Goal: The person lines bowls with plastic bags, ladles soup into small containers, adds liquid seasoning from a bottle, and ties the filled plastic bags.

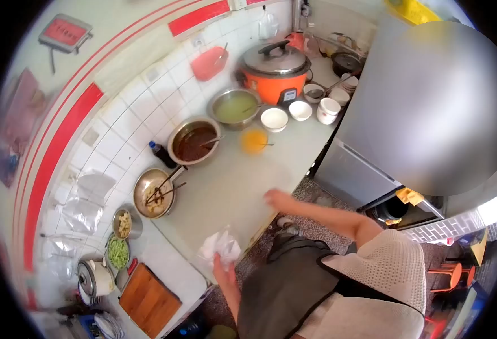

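Observation:
My left hand point(226, 272) is at the table's front edge, its fingers closed on a thin clear plastic bag point(221, 247). Something white shows inside the bag, but its kind is unclear. Over the middle of the front edge is my right hand point(278, 199), curled into a rounded, slightly blurred fist. Whether anything is inside that fist is hidden. The pale tabletop point(226, 192) lies under and between both hands.
Along the wall stand a pan with chopsticks point(147, 195), a pot of brown sauce point(183, 141), a bowl of green liquid point(231, 107) and an orange cooker point(277, 79). White bowls point(274, 120) stand near it. A wooden cutting board point(148, 295) lies left; a fridge point(353, 164) stands right.

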A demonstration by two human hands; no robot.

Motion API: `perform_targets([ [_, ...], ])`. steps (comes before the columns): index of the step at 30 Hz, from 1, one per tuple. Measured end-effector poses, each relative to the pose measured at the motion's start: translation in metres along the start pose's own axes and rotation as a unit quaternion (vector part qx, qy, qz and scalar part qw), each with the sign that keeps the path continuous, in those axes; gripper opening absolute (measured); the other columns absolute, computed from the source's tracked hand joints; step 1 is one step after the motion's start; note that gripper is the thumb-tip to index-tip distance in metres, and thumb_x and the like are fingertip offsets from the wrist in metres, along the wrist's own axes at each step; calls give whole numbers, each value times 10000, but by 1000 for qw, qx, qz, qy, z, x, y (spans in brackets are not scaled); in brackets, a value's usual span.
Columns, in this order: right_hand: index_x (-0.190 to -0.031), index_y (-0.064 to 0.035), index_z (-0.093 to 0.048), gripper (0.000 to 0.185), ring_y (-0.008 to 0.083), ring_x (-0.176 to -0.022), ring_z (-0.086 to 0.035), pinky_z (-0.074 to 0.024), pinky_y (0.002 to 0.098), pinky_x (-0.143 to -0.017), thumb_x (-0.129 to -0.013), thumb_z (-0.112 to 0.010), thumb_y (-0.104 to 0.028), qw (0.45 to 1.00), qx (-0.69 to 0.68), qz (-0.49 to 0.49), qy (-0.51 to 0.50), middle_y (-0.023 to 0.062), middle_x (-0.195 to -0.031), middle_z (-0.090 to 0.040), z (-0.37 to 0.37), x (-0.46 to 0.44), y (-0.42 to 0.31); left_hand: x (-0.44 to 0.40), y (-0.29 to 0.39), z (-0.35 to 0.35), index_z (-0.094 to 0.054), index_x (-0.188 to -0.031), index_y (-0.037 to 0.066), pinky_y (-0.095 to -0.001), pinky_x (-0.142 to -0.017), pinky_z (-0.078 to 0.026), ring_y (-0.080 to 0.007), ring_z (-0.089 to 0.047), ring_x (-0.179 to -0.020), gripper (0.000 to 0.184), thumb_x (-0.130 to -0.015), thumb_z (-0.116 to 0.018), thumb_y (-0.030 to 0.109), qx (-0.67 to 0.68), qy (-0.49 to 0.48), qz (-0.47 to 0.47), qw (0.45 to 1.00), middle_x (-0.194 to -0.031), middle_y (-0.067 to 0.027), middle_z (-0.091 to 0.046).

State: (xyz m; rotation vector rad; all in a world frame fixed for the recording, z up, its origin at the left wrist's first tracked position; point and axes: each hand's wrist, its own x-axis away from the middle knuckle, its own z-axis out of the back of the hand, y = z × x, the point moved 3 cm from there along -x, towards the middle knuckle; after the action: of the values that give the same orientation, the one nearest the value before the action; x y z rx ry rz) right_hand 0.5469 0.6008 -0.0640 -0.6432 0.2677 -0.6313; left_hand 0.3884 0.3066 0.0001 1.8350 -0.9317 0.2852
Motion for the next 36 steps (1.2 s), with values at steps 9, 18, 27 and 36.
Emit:
perform_targets([
  [9,-1022,-11,-570,244,338,-984,-565,-468,439,-835,-804,-561,-120,905,269,-311,110,178,-1068,-568,302,-115,352,-118,-93,-149,-459,-1270,70,-373,-900,-434,-205,-489,-1129,450,-885,-593,261,21,-31,15,999,-1232,-64,-507],
  [18,-897,-9,-611,129,371,-842,-575,-450,438,-726,-792,-537,-6,936,151,-142,286,178,-896,-616,340,-96,320,-129,-111,-250,-466,-1245,70,-449,-889,-404,-221,-507,-1080,422,-883,-597,243,57,55,9,997,-1155,-48,-537],
  [27,-826,-50,-618,141,313,-809,-573,-463,406,-726,-711,-565,13,951,-146,256,-93,100,-804,-604,182,-90,166,-91,-73,-258,-522,-1161,5,-347,-834,-460,-191,-544,-1011,334,-885,-611,170,115,147,-96,978,-1093,-69,-567],
  [36,-963,-54,-664,214,246,-914,-570,-448,338,-799,-791,-647,-179,927,-76,333,-154,100,-956,-649,53,-123,105,-59,-79,-241,-537,-1123,21,-338,-807,-468,-202,-581,-932,352,-876,-625,256,64,124,-134,981,-990,-73,-597],
])
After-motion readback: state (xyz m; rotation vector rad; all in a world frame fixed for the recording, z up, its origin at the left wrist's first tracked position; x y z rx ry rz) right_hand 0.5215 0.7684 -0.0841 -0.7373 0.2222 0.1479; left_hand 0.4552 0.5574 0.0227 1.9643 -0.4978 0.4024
